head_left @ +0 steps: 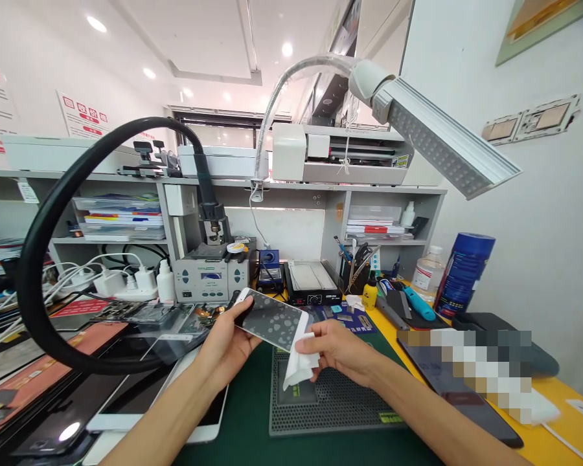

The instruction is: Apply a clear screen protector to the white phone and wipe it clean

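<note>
My left hand [230,343] grips one end of a white-framed smartphone [274,319], thumb over its edge and fingers underneath. The phone is tilted, and its dark screen carries many pale round blotches. At the other end, my right hand [337,353] pinches a crumpled white tissue [301,362] against the phone's white border. Part of the tissue hangs below the phone. Both hands are above a dark grey perforated work mat [340,404], which lies on a green mat [245,421].
Phones and a white tablet [214,417] lie at left, under a thick black hose [34,213]. Behind stand a hot-air station [211,279] and a flat heating plate [313,278]. A yellow bottle [370,293] and a dark tablet [461,395] are at right. An LED lamp [447,136] hangs overhead.
</note>
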{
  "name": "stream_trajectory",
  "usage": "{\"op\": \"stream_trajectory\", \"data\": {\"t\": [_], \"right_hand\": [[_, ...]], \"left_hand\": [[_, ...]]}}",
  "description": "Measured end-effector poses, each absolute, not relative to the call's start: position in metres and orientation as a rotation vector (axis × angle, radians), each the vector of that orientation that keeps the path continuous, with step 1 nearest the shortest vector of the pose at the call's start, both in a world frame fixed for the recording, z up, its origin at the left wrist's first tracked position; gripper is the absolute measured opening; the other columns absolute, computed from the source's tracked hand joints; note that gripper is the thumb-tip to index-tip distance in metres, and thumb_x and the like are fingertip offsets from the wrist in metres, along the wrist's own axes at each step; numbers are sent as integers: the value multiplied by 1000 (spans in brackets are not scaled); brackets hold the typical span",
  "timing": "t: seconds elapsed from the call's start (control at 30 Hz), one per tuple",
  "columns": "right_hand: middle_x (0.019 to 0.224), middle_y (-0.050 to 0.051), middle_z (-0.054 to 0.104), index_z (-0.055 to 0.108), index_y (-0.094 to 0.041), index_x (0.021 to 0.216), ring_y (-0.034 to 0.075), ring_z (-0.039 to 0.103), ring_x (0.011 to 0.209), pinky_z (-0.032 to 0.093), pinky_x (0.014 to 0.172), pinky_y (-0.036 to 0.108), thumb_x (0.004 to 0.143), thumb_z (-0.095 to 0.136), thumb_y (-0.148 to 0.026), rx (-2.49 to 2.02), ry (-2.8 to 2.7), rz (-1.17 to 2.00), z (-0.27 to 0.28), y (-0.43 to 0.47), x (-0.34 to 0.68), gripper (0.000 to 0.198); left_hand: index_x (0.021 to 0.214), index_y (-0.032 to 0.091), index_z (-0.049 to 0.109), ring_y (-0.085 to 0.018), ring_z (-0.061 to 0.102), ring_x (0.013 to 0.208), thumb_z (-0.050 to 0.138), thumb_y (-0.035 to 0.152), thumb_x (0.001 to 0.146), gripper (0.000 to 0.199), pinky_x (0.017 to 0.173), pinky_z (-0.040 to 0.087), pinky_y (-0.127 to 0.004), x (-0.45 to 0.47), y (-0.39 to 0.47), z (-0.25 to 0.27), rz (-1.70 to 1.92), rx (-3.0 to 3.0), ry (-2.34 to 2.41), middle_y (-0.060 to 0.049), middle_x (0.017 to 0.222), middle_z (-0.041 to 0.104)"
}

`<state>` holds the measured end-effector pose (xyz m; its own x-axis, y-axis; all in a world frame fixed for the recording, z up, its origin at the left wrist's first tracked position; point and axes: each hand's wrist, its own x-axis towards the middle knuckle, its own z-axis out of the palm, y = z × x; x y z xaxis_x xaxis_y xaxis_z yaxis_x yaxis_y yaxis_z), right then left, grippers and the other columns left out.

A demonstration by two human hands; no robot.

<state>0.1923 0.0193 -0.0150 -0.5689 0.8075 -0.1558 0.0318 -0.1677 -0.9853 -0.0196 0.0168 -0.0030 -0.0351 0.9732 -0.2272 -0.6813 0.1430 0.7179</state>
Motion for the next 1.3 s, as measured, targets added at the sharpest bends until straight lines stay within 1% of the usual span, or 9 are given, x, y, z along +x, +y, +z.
{"op": "stream_trajectory", "data": {"t": [0.1, 0.2, 0.37, 0.5, 0.7, 0.87, 0.97, 1.17, 1.3], "right_hand": [[79, 11, 70, 69, -8, 87, 16, 63, 65, 54, 55, 25, 77, 74, -37, -952, -1578, 1795, -14, 16, 190, 31], [78, 11, 69, 70, -8, 85, 15, 63, 65, 52, 55, 25, 80, 70, -42, -909, -1620, 1797, -14, 12, 187, 35], [77, 11, 69, 69, -8, 87, 16, 65, 63, 50, 54, 24, 85, 63, -48, -891, -1638, 1808, -16, 8, 183, 41], [73, 10, 68, 69, -8, 84, 16, 67, 62, 50, 53, 23, 86, 58, -56, -923, -1660, 1778, -17, 9, 181, 49], [81, 13, 70, 69, -9, 81, 15, 67, 59, 49, 50, 21, 85, 52, -66, -976, -1687, 1718, -18, 11, 179, 60], [75, 7, 68, 68, -13, 86, 16, 68, 59, 50, 47, 20, 79, 63, -62, -1011, -1717, 1517, -17, 17, 182, 50], [72, 7, 70, 70, -13, 87, 17, 68, 61, 52, 52, 23, 81, 63, -58, -965, -1766, 1362, -16, 19, 184, 46], [68, 9, 72, 74, -10, 80, 20, 69, 62, 57, 57, 29, 83, 59, -59, -962, -1761, 1266, -14, 16, 181, 51], [68, 11, 72, 74, -10, 80, 21, 70, 62, 57, 57, 30, 84, 56, -60, -970, -1764, 1245, -13, 17, 180, 54]], "left_hand": [[91, 15, 64, -17, 68, 71, 62, 21, 86, 8, 66, 60, -31, -15, 13, -3, 1430, 440, 724, -8, 88, 72], [95, 13, 65, -20, 69, 78, 61, 25, 87, 15, 73, 60, -34, -11, 7, -5, 1385, 475, 640, -11, 95, 72], [107, 13, 64, -26, 69, 93, 60, 19, 86, 23, 84, 57, -38, -3, -2, -4, 1263, 521, 568, -14, 107, 71], [116, 16, 62, -26, 69, 94, 63, 19, 85, 31, 82, 58, -38, 0, -7, -2, 1241, 605, 611, -11, 110, 71], [122, 17, 61, -28, 70, 92, 66, 19, 84, 38, 76, 59, -37, -3, -6, -4, 1263, 710, 657, -12, 111, 71], [122, 17, 60, -28, 70, 95, 68, 17, 82, 40, 82, 58, -38, -5, -3, -9, 1278, 726, 658, -12, 112, 71], [122, 17, 60, -29, 68, 100, 68, 16, 82, 41, 85, 57, -39, -4, -3, -8, 1281, 714, 661, -13, 114, 70], [111, 14, 66, -30, 65, 107, 67, 16, 82, 28, 88, 57, -40, -4, -5, -4, 1298, 703, 679, -14, 114, 70], [109, 12, 66, -30, 67, 104, 65, 15, 83, 27, 86, 57, -40, -6, -2, -6, 1300, 702, 678, -14, 113, 70]]}}
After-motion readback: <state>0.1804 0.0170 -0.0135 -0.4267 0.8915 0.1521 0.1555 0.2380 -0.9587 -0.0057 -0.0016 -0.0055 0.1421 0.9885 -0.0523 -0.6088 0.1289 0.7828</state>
